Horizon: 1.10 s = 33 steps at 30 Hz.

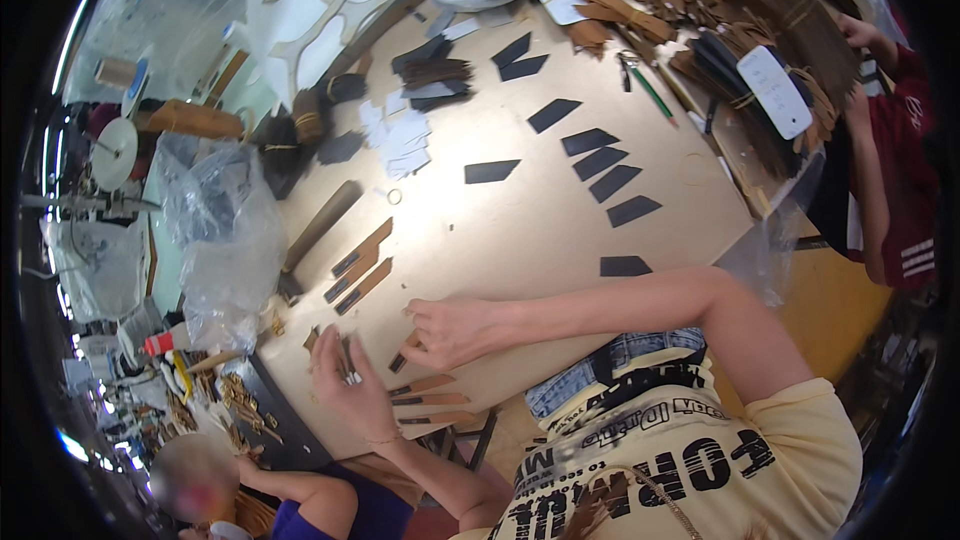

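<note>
"What's in your right hand [450, 333]?"

"A slim tan strip [399, 360], leathery to look at, with a dark end. My fingers there are bent in and look pinched on its upper part, so the dark end pokes out below them. Take the long, straight, dark-brown bar [325, 224] as your marker: the strip is below it and to its right, over the pale, smooth tabletop [480, 240]. I'd say I grip it there to leave that dark end uncovered."

"And your left hand [350, 395]?"

"Below the bar, just beside the strip. Its fingers are half curled and blurred. Something small shows between them, but I cannot tell whether they grasp it or are loose. Being so near, they seem placed to help the right."

"Why two sets of similar strips?"

"I can only judge by the layout. Three dark-ended tan strips [371, 241] slant side by side, just right of the bar; three more tan strips [435, 399] fan out below it, nearer my body. The gaps probably make each easy to lift singly."

"And the black shapes?"

"Flat black parallelograms [597, 162], well right of the bar, mostly spread singly, perhaps for the same reason. The heap of small white paper-like pieces [395, 140] lies beyond the bar's upper end, likely out of my way."
</note>
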Each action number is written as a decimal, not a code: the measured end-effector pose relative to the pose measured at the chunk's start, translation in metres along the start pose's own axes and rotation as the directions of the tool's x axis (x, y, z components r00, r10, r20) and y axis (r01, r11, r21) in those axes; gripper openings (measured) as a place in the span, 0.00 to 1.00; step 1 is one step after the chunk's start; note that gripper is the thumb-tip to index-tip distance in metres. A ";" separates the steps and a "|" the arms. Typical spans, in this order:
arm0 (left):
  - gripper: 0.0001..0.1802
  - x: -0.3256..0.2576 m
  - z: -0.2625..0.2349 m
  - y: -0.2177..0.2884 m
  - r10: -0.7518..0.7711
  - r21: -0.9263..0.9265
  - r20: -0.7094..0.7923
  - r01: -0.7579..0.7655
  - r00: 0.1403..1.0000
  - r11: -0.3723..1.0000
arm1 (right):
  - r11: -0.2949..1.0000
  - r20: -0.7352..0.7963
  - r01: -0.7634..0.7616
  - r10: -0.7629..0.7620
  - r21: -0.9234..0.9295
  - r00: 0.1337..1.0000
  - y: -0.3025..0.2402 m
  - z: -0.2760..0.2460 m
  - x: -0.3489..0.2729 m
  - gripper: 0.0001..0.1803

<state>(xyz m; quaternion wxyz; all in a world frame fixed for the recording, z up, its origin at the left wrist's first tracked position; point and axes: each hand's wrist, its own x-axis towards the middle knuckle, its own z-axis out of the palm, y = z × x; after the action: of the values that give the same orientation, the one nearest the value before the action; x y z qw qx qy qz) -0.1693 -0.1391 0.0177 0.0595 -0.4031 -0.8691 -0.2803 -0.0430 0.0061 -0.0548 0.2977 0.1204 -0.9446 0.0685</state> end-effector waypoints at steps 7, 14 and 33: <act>0.16 0.006 0.038 0.075 0.167 -0.568 0.481 0.160 0.860 0.808 | 0.491 0.323 -0.643 0.586 0.587 0.743 0.010 -0.079 -0.056 0.19; 0.15 -0.011 0.071 0.125 0.259 -0.473 0.878 0.652 0.401 0.593 | -0.393 0.660 -0.589 0.667 0.706 0.346 0.007 -0.187 -0.150 0.27; 0.13 -0.027 0.098 0.156 0.347 -0.572 0.806 0.483 0.479 0.663 | -0.576 0.715 -0.484 0.680 0.659 0.164 -0.012 -0.209 -0.194 0.35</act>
<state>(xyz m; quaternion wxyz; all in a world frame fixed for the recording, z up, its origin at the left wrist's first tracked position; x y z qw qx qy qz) -0.0251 -0.0242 -0.0046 -0.5738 -0.4330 -0.5920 -0.3644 0.2284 0.0726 0.0041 0.0924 -0.3741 -0.4398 0.8112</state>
